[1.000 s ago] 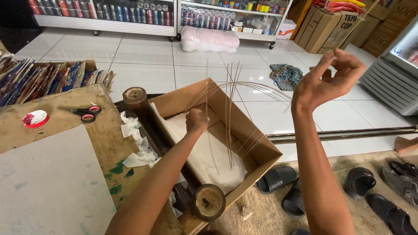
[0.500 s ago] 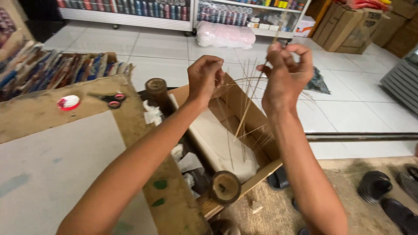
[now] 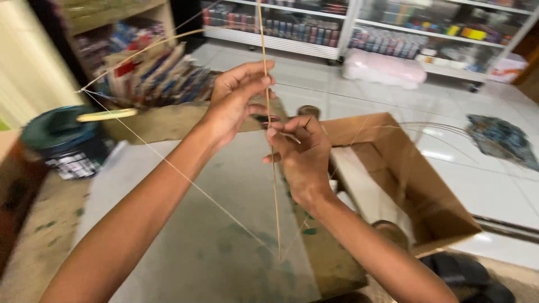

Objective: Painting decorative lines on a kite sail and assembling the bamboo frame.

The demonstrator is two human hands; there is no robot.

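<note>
My left hand (image 3: 236, 104) and right hand (image 3: 300, 157) each pinched the thin upright bamboo stick (image 3: 269, 129) with its taut pale string (image 3: 185, 177) above the grey work sheet (image 3: 196, 247), just beside the open cardboard box's (image 3: 415, 185) near edge.

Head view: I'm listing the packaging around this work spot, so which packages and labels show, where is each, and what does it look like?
Cardboard box: right of the hands, open, brown.
Tub: far left on the table, round, dark green, pale printed label.
Flat packets: upper left, colourful, fanned upright.
Shelf goods: back wall, rows of small colourful packs, blurred.
Pink bag: on the floor before the shelves, soft, plastic.
</note>
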